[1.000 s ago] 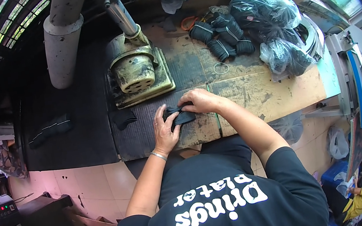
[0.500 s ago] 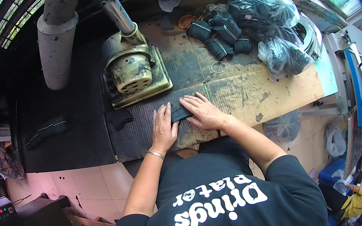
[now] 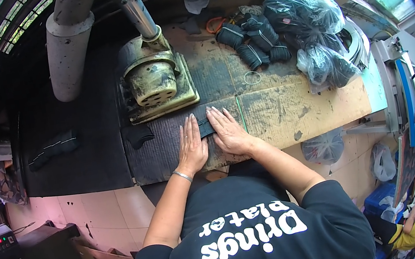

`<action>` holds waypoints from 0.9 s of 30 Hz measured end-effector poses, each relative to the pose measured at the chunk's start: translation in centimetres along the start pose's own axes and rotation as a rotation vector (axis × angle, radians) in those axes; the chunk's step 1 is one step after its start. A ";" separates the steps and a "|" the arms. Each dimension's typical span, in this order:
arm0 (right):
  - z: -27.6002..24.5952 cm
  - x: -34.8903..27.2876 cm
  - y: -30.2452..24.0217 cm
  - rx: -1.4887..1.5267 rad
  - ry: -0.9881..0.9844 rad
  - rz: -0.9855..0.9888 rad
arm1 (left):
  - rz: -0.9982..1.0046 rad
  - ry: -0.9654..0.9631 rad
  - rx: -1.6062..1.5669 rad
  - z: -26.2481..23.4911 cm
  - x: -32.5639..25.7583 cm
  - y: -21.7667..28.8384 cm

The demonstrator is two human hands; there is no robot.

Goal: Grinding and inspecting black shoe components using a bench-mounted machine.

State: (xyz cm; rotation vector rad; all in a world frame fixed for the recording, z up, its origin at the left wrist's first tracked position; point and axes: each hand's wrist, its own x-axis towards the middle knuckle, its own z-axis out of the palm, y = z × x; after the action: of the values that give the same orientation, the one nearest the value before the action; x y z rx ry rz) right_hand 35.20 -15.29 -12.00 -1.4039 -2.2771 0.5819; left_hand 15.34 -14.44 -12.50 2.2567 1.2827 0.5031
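Observation:
A small flat stack of black strips (image 3: pixel 206 126) lies on the stained cardboard worktop, between my two hands. My left hand (image 3: pixel 192 141) presses along its left side, fingers straight and pointing away from me. From the other side my right hand (image 3: pixel 228 130) lies against it, fingers outstretched and slightly spread. The palms cover both ends of the stack, so only its middle shows. Just left of my left hand is a small pile of black pieces (image 3: pixel 140 136).
Beyond my hands stands a dirty yellowish machine head (image 3: pixel 153 84) on a metal pipe. Tied bundles of black strips (image 3: pixel 252 54) lie at the back, beside clear plastic bags (image 3: pixel 303 13). A ring (image 3: pixel 252 77) rests nearer. More black pieces (image 3: pixel 54 148) sit left. A person in yellow (image 3: pixel 410 234) is at lower right.
My right hand has turned and its fingers now point straighter away from me. Both hands cover the ends of the stack, and less of it shows. The person in yellow has shifted.

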 end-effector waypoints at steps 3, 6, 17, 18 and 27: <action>-0.9 0.3 0.2 0.003 -0.027 -0.003 | 0.000 0.054 -0.006 0.0 0.0 -0.5; -1.7 0.3 0.3 0.037 0.003 0.016 | -0.044 0.175 -0.182 -1.1 -0.3 -1.1; -1.1 -1.0 -0.1 -0.126 -0.015 0.039 | 0.009 0.086 -0.075 -1.1 -1.1 -1.1; -0.9 -1.1 -0.2 -0.132 -0.013 0.038 | -0.005 0.098 -0.032 -0.9 -1.4 -0.8; 1.2 -1.3 -1.4 -0.043 0.094 0.154 | -0.189 -0.001 0.060 1.3 -1.0 2.1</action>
State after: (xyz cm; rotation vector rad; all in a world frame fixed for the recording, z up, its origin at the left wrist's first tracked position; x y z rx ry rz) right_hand 34.07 -17.17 -12.38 -1.6028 -2.1333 0.5049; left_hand 16.95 -16.53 -12.39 2.1545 1.5107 0.3994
